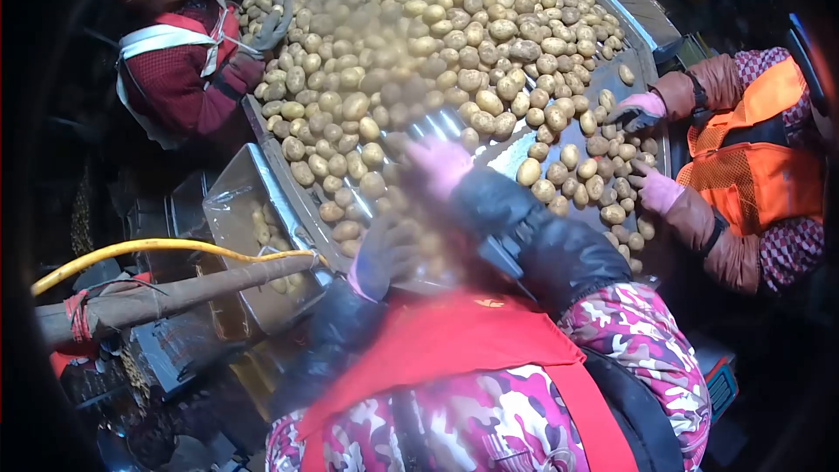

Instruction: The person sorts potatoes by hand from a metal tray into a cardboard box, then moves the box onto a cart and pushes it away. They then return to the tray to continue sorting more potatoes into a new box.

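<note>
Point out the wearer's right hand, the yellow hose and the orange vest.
Right hand (441,162): head view, back of the pink glove.
Yellow hose (164,246): head view, along its middle stretch.
Orange vest (769,188): head view, lower orange panel.

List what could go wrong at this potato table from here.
Potatoes heaped against the table's left rim might spill over. The left hand, close to the yellow hose, could snag its dark sleeve on it. Potatoes around the right hand look blurred here, so a damaged one could be missed.
</note>
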Demonstrator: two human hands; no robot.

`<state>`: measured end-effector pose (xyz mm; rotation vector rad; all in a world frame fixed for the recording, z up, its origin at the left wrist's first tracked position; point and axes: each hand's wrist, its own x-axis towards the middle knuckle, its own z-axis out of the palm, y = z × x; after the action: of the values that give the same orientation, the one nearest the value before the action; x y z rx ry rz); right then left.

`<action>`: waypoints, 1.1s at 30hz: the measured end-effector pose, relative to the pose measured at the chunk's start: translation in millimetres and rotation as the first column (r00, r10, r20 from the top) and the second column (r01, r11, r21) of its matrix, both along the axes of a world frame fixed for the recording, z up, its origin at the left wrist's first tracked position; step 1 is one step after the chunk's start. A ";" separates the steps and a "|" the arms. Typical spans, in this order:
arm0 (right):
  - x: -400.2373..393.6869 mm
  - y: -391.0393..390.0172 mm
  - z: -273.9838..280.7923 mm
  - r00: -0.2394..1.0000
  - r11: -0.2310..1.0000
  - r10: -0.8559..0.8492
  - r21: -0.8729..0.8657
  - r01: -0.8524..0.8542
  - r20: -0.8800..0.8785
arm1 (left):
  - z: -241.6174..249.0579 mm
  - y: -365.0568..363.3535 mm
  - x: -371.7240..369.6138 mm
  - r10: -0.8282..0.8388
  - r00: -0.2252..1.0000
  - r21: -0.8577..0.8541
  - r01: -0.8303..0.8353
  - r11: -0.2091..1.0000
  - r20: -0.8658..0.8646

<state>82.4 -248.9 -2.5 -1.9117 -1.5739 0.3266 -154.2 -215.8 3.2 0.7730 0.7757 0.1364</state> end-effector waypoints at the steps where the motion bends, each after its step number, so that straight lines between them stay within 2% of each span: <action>1: -12.9 -7.9 -0.2 0.996 0.998 0.064 0.001 -0.065 0.062 | -28.8 7.7 -10.5 0.061 0.977 -0.257 -0.007 0.966 0.204; 2: -25.8 -14.6 -0.6 0.984 0.991 0.130 0.003 -0.132 0.123 | -45.0 10.3 -13.5 0.141 0.933 -0.419 0.011 0.908 0.331; 3: -37.7 -26.8 4.0 0.965 0.967 0.251 0.010 -0.253 0.081 | -57.9 5.8 -13.9 -0.013 0.981 -0.022 0.018 1.000 0.192; 4: -39.1 -32.7 6.4 0.937 0.937 0.348 0.025 -0.347 -0.014 | -67.5 0.0 -9.7 -0.101 0.995 0.370 0.097 0.924 -0.006; 5: -40.6 -38.7 8.8 0.892 0.899 0.438 0.042 -0.437 -0.112 | -73.7 0.4 -11.9 -0.117 0.993 0.368 0.120 0.922 -0.030; 6: -31.1 -33.9 7.8 0.915 0.916 0.397 -0.040 -0.400 -0.073 | -80.6 0.7 -14.5 -0.133 0.990 0.365 0.143 0.920 -0.054; 7: -14.0 -21.1 6.9 0.933 0.925 0.359 -0.122 -0.360 -0.032 | -82.7 4.5 -22.1 -0.086 0.989 -0.021 0.089 0.996 0.121; 9: 30.5 -4.5 24.6 0.971 0.961 0.237 -0.143 -0.238 -0.020 | -80.7 0.0 -29.0 -0.032 0.970 -0.186 0.079 0.979 0.243; 10: 61.7 -0.4 41.3 0.988 0.984 0.148 -0.087 -0.152 -0.054 | -79.7 -2.3 -32.4 -0.002 0.956 -0.270 0.084 0.959 0.294; 11: 88.9 8.8 28.6 1.000 0.988 -0.016 0.151 0.013 0.018 | -48.4 -11.7 -21.2 -0.093 0.971 0.004 0.094 0.996 0.221; 12: 119.8 24.9 11.1 0.959 0.978 -0.207 0.072 0.197 0.196 | -31.7 -16.6 -16.5 -0.160 0.980 0.275 0.122 0.954 0.120; 13: 160.9 40.4 -13.3 0.923 0.965 -0.260 0.052 0.256 0.284 | -43.8 -19.3 -19.8 -0.125 0.984 0.337 0.075 0.938 0.128; 15: 203.3 62.9 -16.8 0.863 0.909 -0.389 -0.015 0.416 0.324 | -57.6 -28.8 -15.7 -0.049 0.983 0.445 -0.034 0.895 0.176; 16: 206.9 69.1 -9.0 0.830 0.875 -0.448 -0.029 0.483 0.332 | -54.9 -27.6 -13.3 0.020 0.991 0.261 -0.055 0.964 0.132; 17: 207.9 72.5 -12.7 0.824 0.866 -0.441 -0.074 0.495 0.357 | -52.3 -26.3 -10.8 0.110 0.991 0.060 -0.114 0.992 0.075; 18: 209.0 75.0 -20.2 0.816 0.853 -0.433 -0.118 0.508 0.383 | -43.8 -24.3 -5.8 0.206 0.979 -0.126 -0.204 0.971 -0.004; 19: 204.4 80.5 -37.2 0.828 0.837 -0.373 -0.233 0.495 0.418 | -28.8 -28.4 2.7 0.218 0.974 -0.104 -0.222 0.969 -0.054; 20: 199.1 70.2 -52.3 0.879 0.885 -0.404 -0.133 0.445 0.254 | -24.0 -28.9 5.5 0.209 0.974 -0.071 -0.215 0.974 -0.081; 22: 169.3 53.9 -36.3 0.855 0.881 -0.391 -0.131 0.455 0.341 | -23.1 -26.9 5.6 0.172 0.978 0.006 -0.173 0.985 -0.114; 23: 164.4 41.6 -42.0 0.903 0.942 -0.301 -0.049 0.331 0.308 | -22.8 -24.4 3.9 0.124 0.984 0.044 -0.120 0.992 -0.125; 24: 155.8 19.5 -47.5 0.915 0.965 -0.229 -0.046 0.259 0.331 | -22.6 -21.7 2.2 0.077 0.987 0.082 -0.066 0.994 -0.138; 25: 139.1 1.4 -41.7 0.897 0.963 -0.220 -0.064 0.263 0.382 | -19.6 -16.6 3.5 0.016 0.988 0.113 0.001 0.994 -0.152; 26: 121.0 -14.6 -35.1 0.876 0.960 -0.210 -0.080 0.270 0.433 | -36.2 -17.5 -1.4 0.038 0.991 0.091 -0.026 0.995 -0.125; 28: 92.9 -48.4 -21.7 0.826 0.918 -0.139 -0.242 0.315 0.547 | -69.4 -19.0 -10.9 0.082 0.994 0.043 -0.079 0.996 -0.073; 29: 85.0 -67.6 -31.3 0.888 0.937 -0.179 -0.201 0.286 0.424 | -71.5 -21.4 -12.1 0.076 0.996 0.137 -0.070 0.988 -0.046; 32: 57.1 -115.6 -39.2 0.941 0.968 -0.107 -0.181 0.172 0.322 | -52.8 -22.6 -11.7 -0.010 0.999 0.247 0.022 0.969 -0.048; 33: 53.2 -128.3 -36.0 0.960 0.973 -0.077 -0.191 0.131 0.268 | -58.7 -19.9 -12.3 0.034 0.999 0.112 -0.029 0.993 -0.042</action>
<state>135.6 -377.2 -38.5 -2.2674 -1.6494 0.2075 -166.5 -235.7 -55.5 0.8723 0.8276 0.1926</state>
